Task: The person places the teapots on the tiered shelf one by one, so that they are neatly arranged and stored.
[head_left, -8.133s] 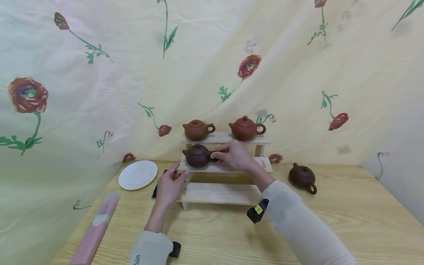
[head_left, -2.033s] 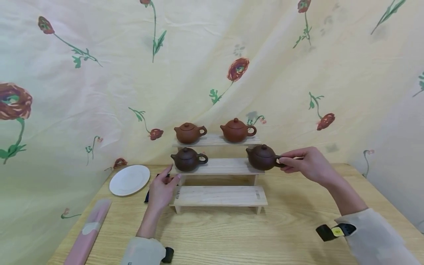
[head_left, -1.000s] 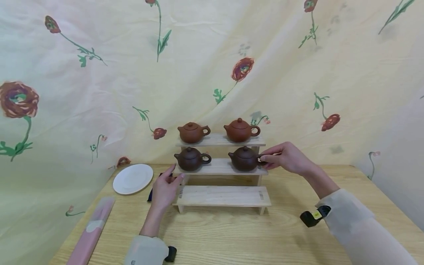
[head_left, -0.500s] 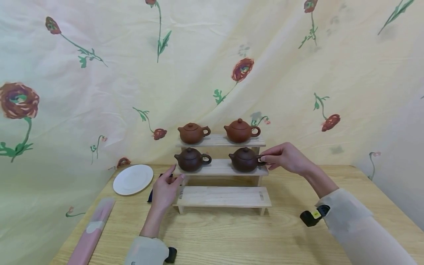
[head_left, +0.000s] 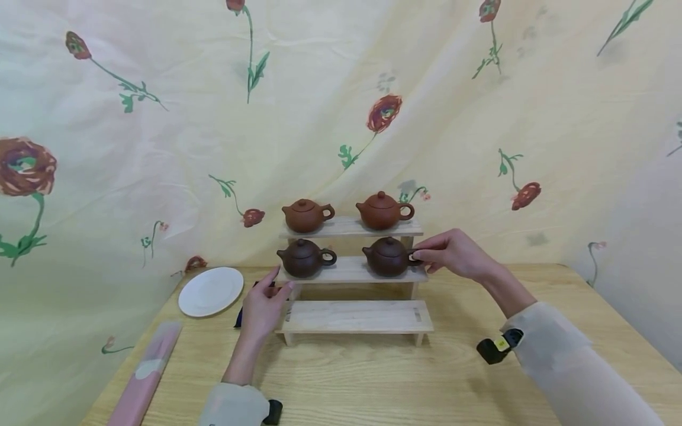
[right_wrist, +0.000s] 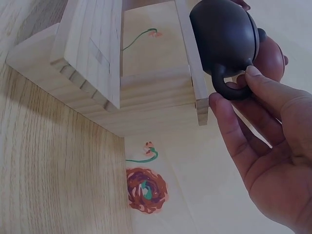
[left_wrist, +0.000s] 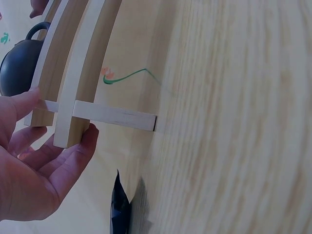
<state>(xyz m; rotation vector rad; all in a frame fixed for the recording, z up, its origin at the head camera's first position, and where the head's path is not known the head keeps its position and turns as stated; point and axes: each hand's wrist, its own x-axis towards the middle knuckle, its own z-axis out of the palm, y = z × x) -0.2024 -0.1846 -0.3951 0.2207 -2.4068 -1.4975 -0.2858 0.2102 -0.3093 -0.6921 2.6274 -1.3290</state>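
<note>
A three-step wooden display stand [head_left: 356, 319] holds several small clay teapots. My right hand [head_left: 453, 254] pinches the handle of the right dark brown teapot [head_left: 387, 258], which sits on the middle step; the right wrist view shows thumb and fingers at the handle loop [right_wrist: 228, 87]. At the stand's left end, my left hand [head_left: 262, 307] grips the boards, thumb by the middle step and fingers around the lower board's end [left_wrist: 73, 134]. Beside its fingertips stands the left dark brown teapot [head_left: 303, 258], spout to the left.
On the top step are two reddish-brown teapots, one left [head_left: 305, 215] and one right [head_left: 381, 210]. A white plate [head_left: 211, 291] and a pink, long flat package [head_left: 144, 378] lie on the table's left. Something dark [left_wrist: 120, 209] lies behind my left hand. A flowered cloth [head_left: 453, 118] hangs behind.
My right hand released the left dark teapot, then brought the other dark teapot from the table's right to the middle step. In the last second, hands and teapots keep their places.
</note>
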